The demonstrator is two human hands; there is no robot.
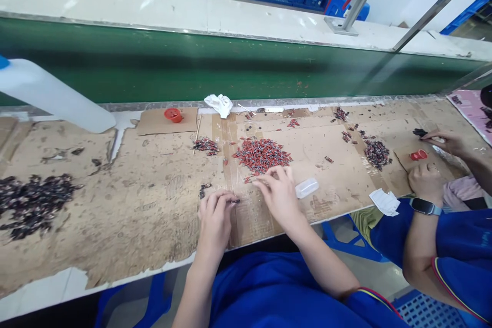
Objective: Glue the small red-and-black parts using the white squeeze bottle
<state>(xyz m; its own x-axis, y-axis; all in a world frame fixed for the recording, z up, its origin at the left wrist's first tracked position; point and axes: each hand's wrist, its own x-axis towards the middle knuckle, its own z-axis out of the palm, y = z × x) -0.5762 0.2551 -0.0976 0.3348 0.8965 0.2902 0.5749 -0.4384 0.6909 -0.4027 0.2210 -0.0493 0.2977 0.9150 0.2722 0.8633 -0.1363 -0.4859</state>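
Observation:
My left hand (216, 218) rests on the cardboard-covered bench (146, 200), its fingers pinched on a small dark thin piece (233, 201). My right hand (277, 193) lies just right of it, fingers curled down at the near edge of a pile of small red parts (262, 155); what it holds, if anything, is hidden. A small clear plastic container (306, 187) lies beside my right hand. A smaller heap of red and dark parts (206, 145) sits further left.
A large heap of dark parts (33, 205) lies at the far left, with a white bottle (49, 95) above it. A red cap (173, 115), a white cloth (219, 104) and a green conveyor belt (230, 69) are behind. A co-worker's hands (426, 179) work at the right.

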